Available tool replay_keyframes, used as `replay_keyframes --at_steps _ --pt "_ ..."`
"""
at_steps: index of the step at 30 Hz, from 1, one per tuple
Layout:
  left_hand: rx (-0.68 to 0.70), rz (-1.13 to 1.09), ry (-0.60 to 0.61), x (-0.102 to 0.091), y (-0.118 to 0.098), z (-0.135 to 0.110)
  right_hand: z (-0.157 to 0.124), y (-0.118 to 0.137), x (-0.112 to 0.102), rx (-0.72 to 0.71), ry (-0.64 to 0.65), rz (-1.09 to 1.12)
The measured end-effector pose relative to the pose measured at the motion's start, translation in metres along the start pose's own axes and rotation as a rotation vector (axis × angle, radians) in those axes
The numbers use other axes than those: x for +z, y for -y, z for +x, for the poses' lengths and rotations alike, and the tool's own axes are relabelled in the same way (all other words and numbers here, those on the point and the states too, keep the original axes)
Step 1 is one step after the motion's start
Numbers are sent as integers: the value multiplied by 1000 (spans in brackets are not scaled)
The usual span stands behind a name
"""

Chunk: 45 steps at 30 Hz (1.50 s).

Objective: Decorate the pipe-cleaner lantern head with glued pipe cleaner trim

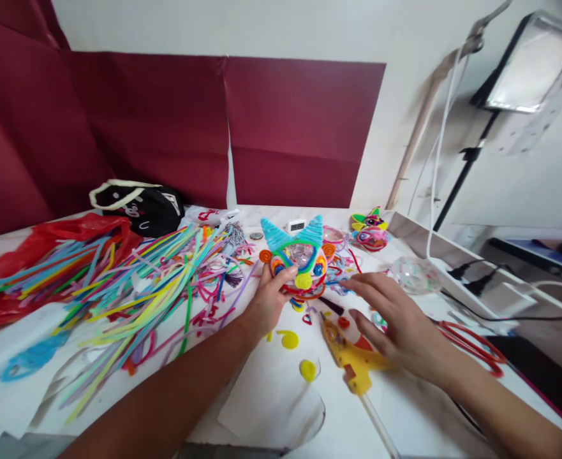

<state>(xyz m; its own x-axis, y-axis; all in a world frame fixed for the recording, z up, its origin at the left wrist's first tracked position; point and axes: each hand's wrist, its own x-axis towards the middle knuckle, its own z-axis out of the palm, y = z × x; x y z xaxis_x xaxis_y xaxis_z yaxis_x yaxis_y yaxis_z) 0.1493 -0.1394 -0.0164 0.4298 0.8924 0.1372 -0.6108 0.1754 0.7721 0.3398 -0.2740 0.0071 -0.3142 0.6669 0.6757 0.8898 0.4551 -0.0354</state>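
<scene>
My left hand (272, 296) grips the lower left edge of a colourful pipe-cleaner animal face (288, 249), held upright above the table. Two pointed light-blue ears top it, with orange spirals at the sides, round eyes and a yellow nose. To its right, my right hand (388, 319) hovers with fingers spread and nothing in them. Below that hand lies a yellow hot glue gun (350, 357), a clear glue stick running out of its back. Yellow felt-like discs (308, 370) rest on a white sheet (271, 408) in front of me.
Bundles of coloured pipe cleaners (161, 274) cover the left side, some in a red plastic bag (94, 226). Behind are a black pouch (141, 209) and a small digital timer (296, 225). A second pipe-cleaner piece (370, 229), an orange cord (472, 344) and plugs (479, 280) are at right.
</scene>
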Motion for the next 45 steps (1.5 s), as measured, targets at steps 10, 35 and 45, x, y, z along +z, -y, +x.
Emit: replay_keyframes --at_steps 10,35,45 --pt "20 84 6 6 4 -6 48 12 38 593 -176 492" --pt "47 219 -29 7 7 -10 37 13 56 810 -217 692" --pt "49 275 5 -1 9 -6 34 15 56 826 -218 655"
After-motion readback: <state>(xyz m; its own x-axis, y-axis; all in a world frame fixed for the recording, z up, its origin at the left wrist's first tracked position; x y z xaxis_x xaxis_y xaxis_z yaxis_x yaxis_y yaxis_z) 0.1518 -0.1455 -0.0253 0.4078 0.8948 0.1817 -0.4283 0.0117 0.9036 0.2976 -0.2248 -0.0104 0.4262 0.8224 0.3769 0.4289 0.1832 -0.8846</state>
